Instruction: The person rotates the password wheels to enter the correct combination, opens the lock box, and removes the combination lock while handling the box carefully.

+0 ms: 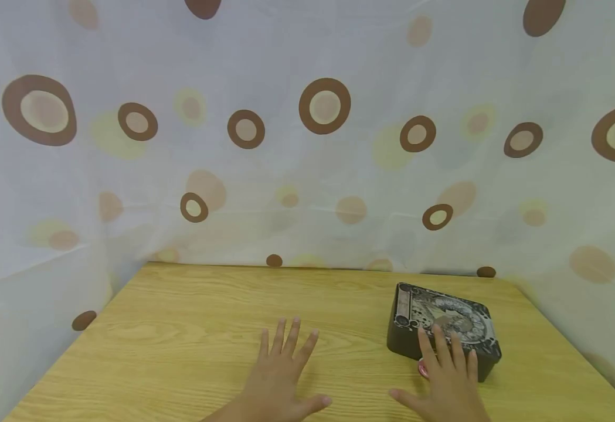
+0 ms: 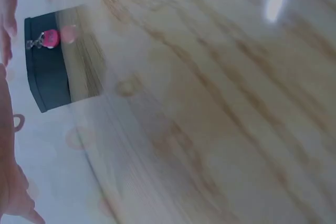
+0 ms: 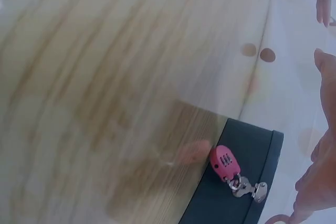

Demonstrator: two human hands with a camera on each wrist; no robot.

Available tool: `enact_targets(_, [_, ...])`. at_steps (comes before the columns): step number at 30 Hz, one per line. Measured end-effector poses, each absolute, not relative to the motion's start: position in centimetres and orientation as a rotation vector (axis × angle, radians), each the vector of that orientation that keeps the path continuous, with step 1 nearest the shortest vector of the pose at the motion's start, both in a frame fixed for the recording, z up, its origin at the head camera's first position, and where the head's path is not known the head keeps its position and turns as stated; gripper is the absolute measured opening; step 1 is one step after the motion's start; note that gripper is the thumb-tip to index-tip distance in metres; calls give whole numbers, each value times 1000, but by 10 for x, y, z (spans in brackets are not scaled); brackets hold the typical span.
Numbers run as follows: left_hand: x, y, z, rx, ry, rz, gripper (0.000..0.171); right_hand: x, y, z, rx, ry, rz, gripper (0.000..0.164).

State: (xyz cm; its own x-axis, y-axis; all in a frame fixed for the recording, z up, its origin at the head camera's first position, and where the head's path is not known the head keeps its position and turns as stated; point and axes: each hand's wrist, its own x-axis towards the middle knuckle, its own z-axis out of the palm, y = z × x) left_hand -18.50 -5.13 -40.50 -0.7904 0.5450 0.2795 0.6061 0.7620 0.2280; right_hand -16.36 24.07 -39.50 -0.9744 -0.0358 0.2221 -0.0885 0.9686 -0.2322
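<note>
A dark box (image 1: 403, 340) with an ornate patterned lid stands on the right part of the table. On its front, a pink combination padlock (image 3: 226, 162) hangs from a metal hasp (image 3: 251, 189). My right hand (image 1: 447, 384), fingers spread and fairly straight, overlaps the box's front and part of the lock in the head view. In the right wrist view that hand shows at the edge, holding nothing. My left hand (image 1: 275, 378) is spread out over the table left of the box, palm down, also with nothing in it.
The wooden table (image 1: 207, 310) has a glossy surface that reflects the box and lock. Behind it and along both sides hangs a pale curtain (image 1: 286, 170) printed with brown and beige circles.
</note>
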Motion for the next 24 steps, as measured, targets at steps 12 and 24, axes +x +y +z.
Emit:
enact_targets(12, [-191, -27, -408, -1040, -2726, -386, 84, -167, 269, -401, 72, -2914, 264, 110])
enact_targets(24, [-200, 8, -409, -1077, -2721, -273, 84, -167, 291, -407, 71, -2802, 95, 107])
